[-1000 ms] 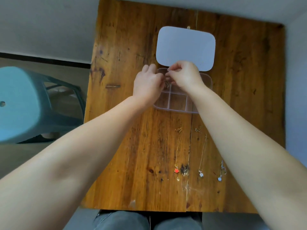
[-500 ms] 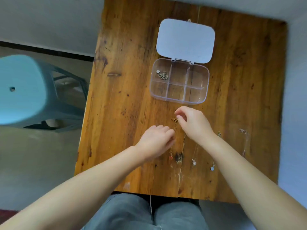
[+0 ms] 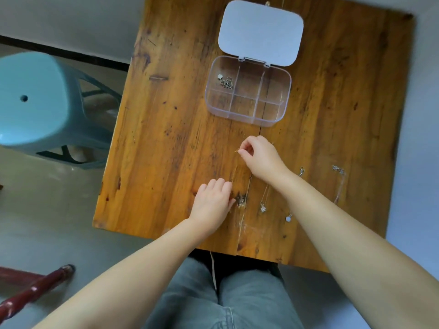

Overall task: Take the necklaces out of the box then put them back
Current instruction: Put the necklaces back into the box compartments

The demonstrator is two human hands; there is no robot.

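Wooden tabletop (image 3: 166,138): right hand (image 3: 262,160) pinches a gold necklace (image 3: 235,167) end, left hand (image 3: 212,203) rests flat over its lower end; the open box (image 3: 285,100) beyond holds one necklace (image 3: 225,81).

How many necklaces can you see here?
5: one coiled in the box's far-left compartment; a gold one held between both hands; three on the table by the right forearm. Arms may hide others.

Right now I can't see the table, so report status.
Right hand pinching gold necklace clasp end. Left hand covering its pendant end. One necklace in box. Nothing blocking.
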